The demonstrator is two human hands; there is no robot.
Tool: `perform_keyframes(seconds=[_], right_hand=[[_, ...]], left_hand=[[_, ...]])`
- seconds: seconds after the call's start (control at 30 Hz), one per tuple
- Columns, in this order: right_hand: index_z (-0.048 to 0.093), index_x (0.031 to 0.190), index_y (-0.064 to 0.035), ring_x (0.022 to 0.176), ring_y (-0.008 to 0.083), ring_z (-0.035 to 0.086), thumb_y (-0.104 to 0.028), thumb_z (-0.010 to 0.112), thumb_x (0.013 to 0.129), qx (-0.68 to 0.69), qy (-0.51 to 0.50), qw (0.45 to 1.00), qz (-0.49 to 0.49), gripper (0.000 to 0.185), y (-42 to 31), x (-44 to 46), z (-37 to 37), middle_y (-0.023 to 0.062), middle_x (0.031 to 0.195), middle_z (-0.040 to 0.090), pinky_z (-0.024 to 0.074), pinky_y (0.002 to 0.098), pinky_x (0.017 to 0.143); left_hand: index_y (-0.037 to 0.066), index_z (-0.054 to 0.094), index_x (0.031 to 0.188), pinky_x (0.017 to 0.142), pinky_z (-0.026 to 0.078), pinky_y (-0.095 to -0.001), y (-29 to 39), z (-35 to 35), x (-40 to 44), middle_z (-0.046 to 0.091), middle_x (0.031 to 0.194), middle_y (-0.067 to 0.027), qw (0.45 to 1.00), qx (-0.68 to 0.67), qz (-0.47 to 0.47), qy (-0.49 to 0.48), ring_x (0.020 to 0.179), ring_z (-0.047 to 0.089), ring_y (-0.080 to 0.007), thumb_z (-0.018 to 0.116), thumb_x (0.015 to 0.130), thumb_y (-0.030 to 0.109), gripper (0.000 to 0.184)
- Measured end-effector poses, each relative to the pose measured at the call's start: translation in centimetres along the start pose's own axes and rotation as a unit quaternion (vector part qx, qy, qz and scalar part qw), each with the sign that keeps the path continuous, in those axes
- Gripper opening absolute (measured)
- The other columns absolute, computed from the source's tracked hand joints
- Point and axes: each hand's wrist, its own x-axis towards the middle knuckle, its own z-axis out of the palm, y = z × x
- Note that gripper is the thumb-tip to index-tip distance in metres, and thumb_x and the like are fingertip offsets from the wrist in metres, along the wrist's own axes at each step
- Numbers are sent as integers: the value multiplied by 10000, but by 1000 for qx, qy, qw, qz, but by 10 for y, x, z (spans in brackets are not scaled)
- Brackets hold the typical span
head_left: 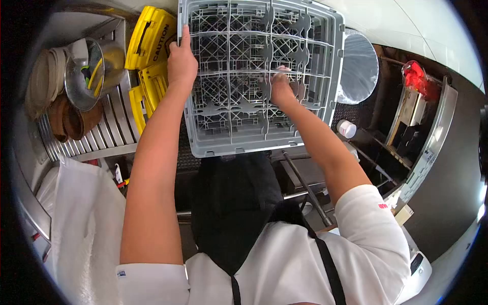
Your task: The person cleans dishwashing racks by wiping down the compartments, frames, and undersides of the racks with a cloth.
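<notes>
L hand (183, 65) grasps grey dishwasher rack (239, 148) by rim, upper ctr; R hand (282, 90) inside, can't tell grip. Uneven hold could tip it onto caution sign (151, 49), upper L.

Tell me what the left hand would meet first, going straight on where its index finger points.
Most likely the gray rack's rim: the left hand would run along the rack's left side toward the far corner. It seems to touch the rim already, though depth is unclear.

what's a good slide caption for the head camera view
Left grip at the edge of a gray rack, right grip among its dividers, a yellow caution sign alongside.
</notes>
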Motion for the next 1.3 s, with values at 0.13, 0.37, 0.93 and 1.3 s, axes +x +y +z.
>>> perform_keyframes(seconds=[0.13, 0.37, 0.93, 1.3], right_hand=[[627, 1241, 3, 1086, 492, 604, -167, 549, 896, 234, -158, 934, 218, 393, -37, 15, -1, 307, 1153, 634, 527, 540, 899], [700, 1120, -37, 1182, 382, 600, -174, 540, 915, 314, -142, 908, 238, 294, -16, 0, -52, 202, 1187, 662, 467, 603, 951], [595, 1339, -36, 1443, 388, 305, -231, 515, 963, 201, -78, 886, 410, 431, -62, 19, -32, 216, 1488, 447, 271, 661, 1096], [691, 1120, -64, 983, 363, 694, -193, 558, 946, 301, -113, 912, 253, 254, -19, -30, -92, 194, 1036, 711, 591, 449, 769]], left_hand=[[237, 233, 1559, 854, 516, -510, -1, 0, -1, 469, 1295, -320, 1000, -17, 16, 14, 1023, 603, -479, 437, 934, 1, 699], [242, 263, 1548, 844, 501, -517, -15, 19, 3, 529, 1184, -332, 992, -32, 81, 96, 993, 597, -493, 467, 938, 40, 675], [238, 247, 1559, 813, 500, -519, -13, 16, 4, 550, 1086, -303, 993, 21, 79, 87, 916, 605, -474, 531, 910, 35, 738], [165, 302, 1535, 809, 489, -529, -17, 17, 5, 548, 1068, -305, 986, 17, 123, 107, 893, 595, -480, 536, 900, 55, 685]])
